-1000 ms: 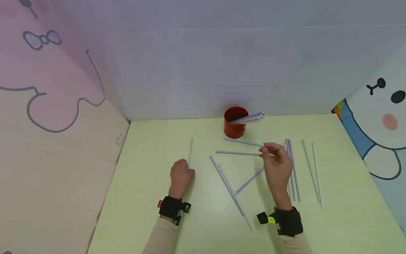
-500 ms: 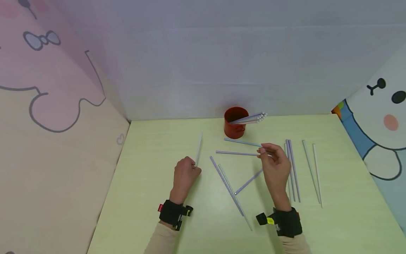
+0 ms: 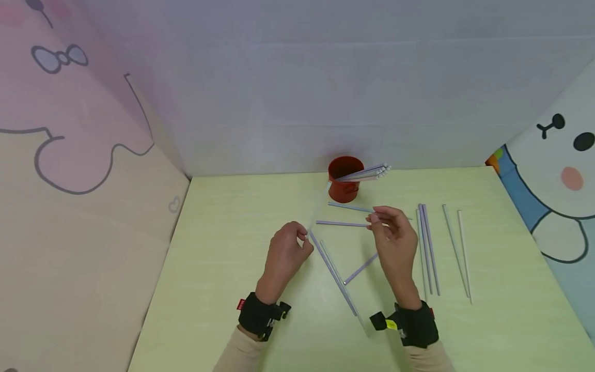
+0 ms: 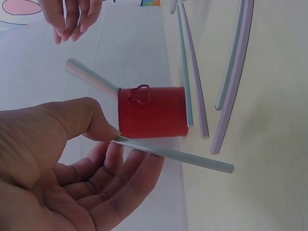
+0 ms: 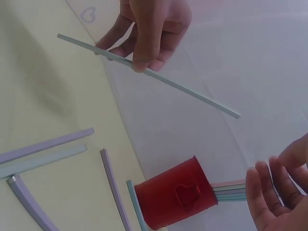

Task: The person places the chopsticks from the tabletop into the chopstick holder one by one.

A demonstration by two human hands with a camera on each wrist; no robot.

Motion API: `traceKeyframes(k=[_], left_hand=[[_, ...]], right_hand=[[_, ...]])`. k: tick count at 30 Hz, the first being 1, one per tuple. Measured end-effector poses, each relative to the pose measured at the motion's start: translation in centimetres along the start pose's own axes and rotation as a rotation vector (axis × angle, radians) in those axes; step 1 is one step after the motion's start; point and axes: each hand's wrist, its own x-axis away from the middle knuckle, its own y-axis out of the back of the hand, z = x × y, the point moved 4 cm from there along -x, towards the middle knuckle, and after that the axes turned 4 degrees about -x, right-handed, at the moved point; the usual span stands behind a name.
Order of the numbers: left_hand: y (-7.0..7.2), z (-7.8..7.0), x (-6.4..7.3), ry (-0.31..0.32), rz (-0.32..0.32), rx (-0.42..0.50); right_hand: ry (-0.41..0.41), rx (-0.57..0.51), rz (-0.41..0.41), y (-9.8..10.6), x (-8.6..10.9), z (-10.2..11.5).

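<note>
My left hand [image 3: 285,253] is held above the table and pinches a thin pale green stick [image 4: 192,160] between thumb and fingertips. In the right wrist view this stick [image 5: 192,94] slants through the air, both its ends free. My right hand [image 3: 392,243] hovers right of the middle, fingers loosely bent; the right wrist view shows nothing in its fingers [image 5: 262,192]. Beneath it in the head view lie a blue stick [image 3: 350,206] and a purple stick [image 3: 341,223], each partly hidden by that hand. A red cup [image 3: 341,192] stands behind them, with several sticks [image 3: 364,174] leaning out rightward.
Between the hands a purple stick [image 3: 325,261] and a pale green stick [image 3: 362,324] lie close together, with another purple stick [image 3: 360,269] beside them. Right of the right hand lie several purple, green and white sticks [image 3: 465,258]. A wall [image 3: 260,103] rises behind the table.
My left hand has lifted the pale green stick and moved right with it, tilting it toward the cup. My right hand has shifted slightly left.
</note>
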Motion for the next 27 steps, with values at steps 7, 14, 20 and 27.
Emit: traceKeyframes(k=[7, 14, 20, 27], left_hand=[[-0.4, -1.9, 0.4, -0.101, -0.016, 0.049], [-1.2, -3.4, 1.0, -0.215, 0.003, 0.094], [-1.8, -3.9, 1.2, -0.257, 0.053, 0.118], [-2.2, -4.1, 1.5, -0.284, 0.086, 0.15]], right_hand=[[0.014, -0.016, 0.047, -1.0, 0.0, 0.6], [-0.02, -0.061, 0.074, -1.7, 0.5, 1.3], [-0.042, -0.08, 0.094, -1.9, 0.8, 1.5], [-0.019, -0.169, 0.112, -2.0, 1.0, 1.9]])
